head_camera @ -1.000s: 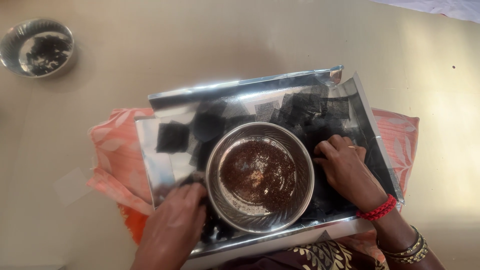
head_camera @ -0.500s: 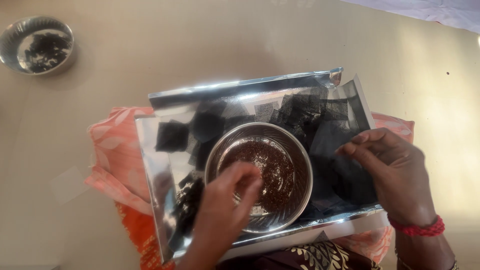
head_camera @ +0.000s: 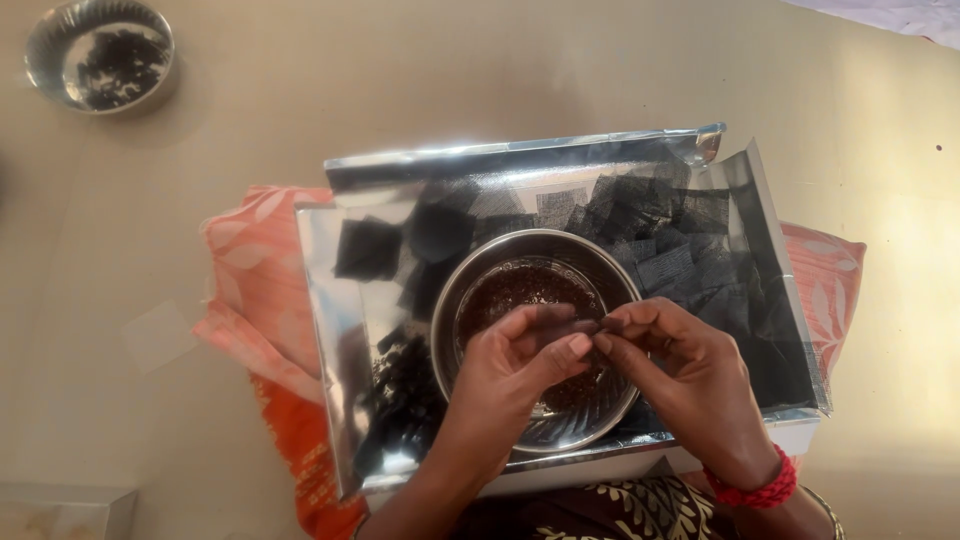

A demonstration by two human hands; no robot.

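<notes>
Both hands, left and right, pinch dark mesh square over steel bowl; long axis left-right.

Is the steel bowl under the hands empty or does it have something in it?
Not empty: the bowl sits upright holding dark brown grainy stuff.

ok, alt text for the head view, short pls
Two bare hands, left hand and right hand, pinch a small dark mesh square together over a steel bowl of brown granules. The bowl sits in a foil-lined tray strewn with dark squares.
</notes>
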